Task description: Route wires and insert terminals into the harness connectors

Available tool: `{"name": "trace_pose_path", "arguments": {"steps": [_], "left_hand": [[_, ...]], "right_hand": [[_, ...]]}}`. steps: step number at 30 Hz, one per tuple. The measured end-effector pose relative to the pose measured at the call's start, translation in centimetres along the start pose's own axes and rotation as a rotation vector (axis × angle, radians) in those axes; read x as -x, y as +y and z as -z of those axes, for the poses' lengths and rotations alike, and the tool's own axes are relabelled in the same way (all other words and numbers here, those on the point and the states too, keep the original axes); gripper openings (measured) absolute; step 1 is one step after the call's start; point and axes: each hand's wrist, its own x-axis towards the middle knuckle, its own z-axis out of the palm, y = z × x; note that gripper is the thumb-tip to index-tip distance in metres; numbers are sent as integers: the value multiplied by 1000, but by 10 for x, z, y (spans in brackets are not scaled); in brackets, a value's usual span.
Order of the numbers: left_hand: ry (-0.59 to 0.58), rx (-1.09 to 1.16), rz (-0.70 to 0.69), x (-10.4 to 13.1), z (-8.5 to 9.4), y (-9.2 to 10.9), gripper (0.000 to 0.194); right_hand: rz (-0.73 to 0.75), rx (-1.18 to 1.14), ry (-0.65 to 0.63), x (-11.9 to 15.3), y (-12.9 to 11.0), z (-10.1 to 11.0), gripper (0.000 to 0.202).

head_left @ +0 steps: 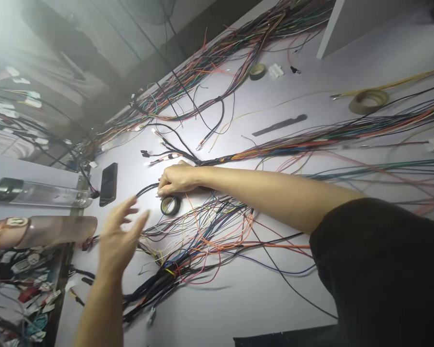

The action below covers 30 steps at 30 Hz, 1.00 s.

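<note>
My right hand is closed, its fingers pinched round a thin black cable whose end sticks out to the left. Just below those fingers lies a roll of dark tape. My left hand hangs apart from it at the lower left, slightly blurred, with fingers spread and nothing in them; it is nearest the cable's left end. Above my right wrist runs a wire harness, wrapped in black near its branches. Its short black branches end in small connectors. My forearm hides part of the wires behind it.
Loose coloured wires and a thick black bundle spread below. Another long wire bundle lies along the far edge. A phone, a clear bottle, a pinkish bottle and a tape roll are around.
</note>
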Motion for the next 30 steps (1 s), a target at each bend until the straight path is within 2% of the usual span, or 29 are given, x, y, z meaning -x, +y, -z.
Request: {"name": "trace_pose_path", "arguments": {"steps": [2, 4, 6, 9, 12, 15, 19, 24, 27, 30], "left_hand": [[-108, 73, -24, -17, -27, 20, 51], [-98, 101, -74, -26, -44, 25, 40], [-43, 113, -125, -28, -52, 20, 30], [32, 170, -143, -24, -54, 11, 26], [84, 236, -129, -20, -58, 7, 25], [110, 242, -151, -20, -61, 7, 25], [131, 212, -191, -20, -62, 7, 25], [167, 199, -259, -18, -59, 13, 25], [169, 276, -223, -16, -60, 19, 25], [151, 400, -110, -14, -63, 22, 23]], "right_hand": [[76, 73, -7, 1, 0, 1, 22], [91, 85, -24, 1, 0, 3, 25], [96, 29, -71, 1, 1, 7, 24], [141, -135, -154, -1, 6, 13, 18], [157, -254, -210, -3, 11, 18, 24], [146, -274, -223, -3, 15, 19, 27], [142, -252, -208, -4, 19, 20, 18], [164, -370, -258, -3, 21, 24, 13], [172, -423, -274, -2, 21, 25, 12], [183, -448, -305, -2, 20, 26, 12]]}}
